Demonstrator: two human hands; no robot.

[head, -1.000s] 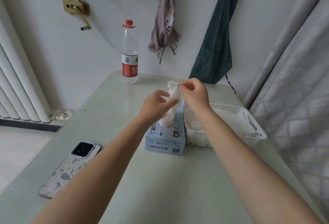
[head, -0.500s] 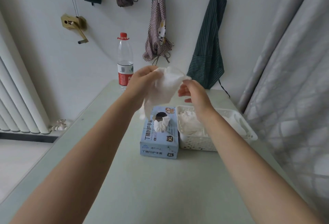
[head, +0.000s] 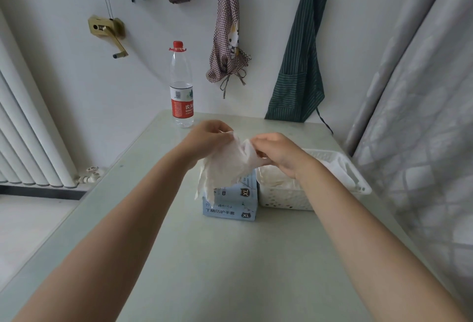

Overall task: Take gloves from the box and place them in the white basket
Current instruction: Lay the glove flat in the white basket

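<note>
A white glove (head: pixel 225 165) hangs in the air between my two hands, above the blue glove box (head: pixel 230 206). My left hand (head: pixel 207 140) pinches its upper left edge and my right hand (head: pixel 276 155) pinches its upper right edge. The glove's fingers dangle over the top of the box and hide its opening. The white basket (head: pixel 286 200) stands right of the box, touching it, with several white gloves (head: pixel 276 181) lying inside. My right wrist crosses over the basket's middle.
A water bottle (head: pixel 181 86) with a red cap stands at the table's far left edge. Aprons (head: pixel 299 65) hang on the wall behind. A grey curtain (head: pixel 414 129) borders the table on the right; a radiator (head: pixel 28 142) stands left.
Over the last second the glove came out of the box. Since half a second ago both hands have lowered and moved closer together, and the glove has shifted toward the basket.
</note>
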